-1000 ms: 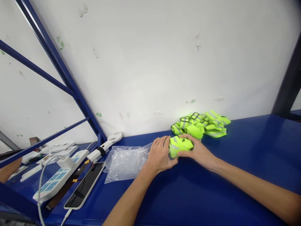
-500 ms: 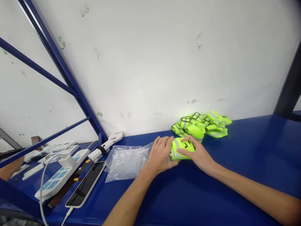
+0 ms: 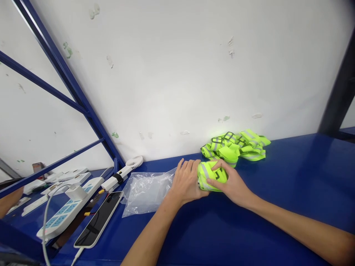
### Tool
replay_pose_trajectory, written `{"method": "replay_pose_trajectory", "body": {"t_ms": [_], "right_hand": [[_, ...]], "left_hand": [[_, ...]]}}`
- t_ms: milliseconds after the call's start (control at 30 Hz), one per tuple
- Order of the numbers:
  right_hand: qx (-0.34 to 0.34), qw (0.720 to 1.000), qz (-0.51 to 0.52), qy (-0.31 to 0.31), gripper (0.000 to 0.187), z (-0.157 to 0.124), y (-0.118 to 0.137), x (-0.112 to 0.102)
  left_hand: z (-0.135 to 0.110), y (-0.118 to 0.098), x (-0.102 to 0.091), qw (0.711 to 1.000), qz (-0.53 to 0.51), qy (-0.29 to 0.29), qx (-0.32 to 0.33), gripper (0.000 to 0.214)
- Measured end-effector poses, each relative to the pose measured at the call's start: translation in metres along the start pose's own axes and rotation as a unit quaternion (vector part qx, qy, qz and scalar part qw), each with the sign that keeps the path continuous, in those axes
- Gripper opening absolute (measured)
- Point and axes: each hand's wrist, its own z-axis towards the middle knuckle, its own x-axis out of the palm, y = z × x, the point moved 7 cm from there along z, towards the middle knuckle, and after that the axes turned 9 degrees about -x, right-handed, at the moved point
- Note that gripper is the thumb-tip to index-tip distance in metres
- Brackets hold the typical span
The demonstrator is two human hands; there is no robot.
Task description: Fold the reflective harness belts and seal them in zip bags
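Hi-vis bundle (image 3: 206, 176) sits between both hands, right of centre on my head feed, over the blue tabletop (image 3: 285, 181). Yellow-green with silver bands, rolled compact, black marks on the face toward me. Can't tell if its underside touches the tabletop.

Left hand (image 3: 187, 181): holding the bundle's left end, thumb below, fingers reaching up the far side; fingertips partly hidden. Right hand (image 3: 231, 183): narrow grip on the right end, thumb on the near face, fingers over the top.

Just behind, against the white wall (image 3: 172, 74): loose pile of matching straps (image 3: 231, 148), some edged black.

Left of the bundle: clear plastic bag (image 3: 146, 192) lying flat, right end running up to my left hand. Can't confirm contact.

Further left: phone (image 3: 98, 221), face up, dark screen, white cable (image 3: 77, 255) at its near end. White handheld fan (image 3: 135, 162) lies beyond it near the wall. Then a white power strip (image 3: 69, 210) with blue sockets, adapter (image 3: 76, 192) plugged in. Blue metal frame (image 3: 79, 90) rises on that side; part of another person's arm (image 3: 10, 199) at the left edge.
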Motion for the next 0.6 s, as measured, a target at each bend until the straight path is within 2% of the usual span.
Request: {"method": "replay_pose_trajectory", "body": {"t_ms": [167,333,400,533,600], "right_hand": [[-0.094,0.995,-0.037,0.021,0.024,-0.001,0.024,0.001],[-0.143,0.983,-0.066,0.091,0.015,-0.007,0.035,0.012],[-0.123,0.986,-0.063,0.098,0.014,-0.008,0.030,0.015],[-0.014,0.996,-0.017,0.085,0.019,-0.007,0.009,0.015],[0.034,0.995,0.037,0.086,0.031,-0.006,0.001,0.015]], "left_hand": [[0.002,-0.001,-0.009,0.998,-0.047,0.038,0.026,0.088],[0.001,-0.005,-0.010,0.994,-0.074,0.076,0.034,0.078],[0.000,-0.005,-0.008,0.995,-0.061,0.071,0.023,0.074],[0.000,-0.003,-0.003,0.999,-0.019,0.043,0.001,0.077],[0.000,-0.003,-0.003,0.999,-0.002,0.039,0.006,0.077]]}}
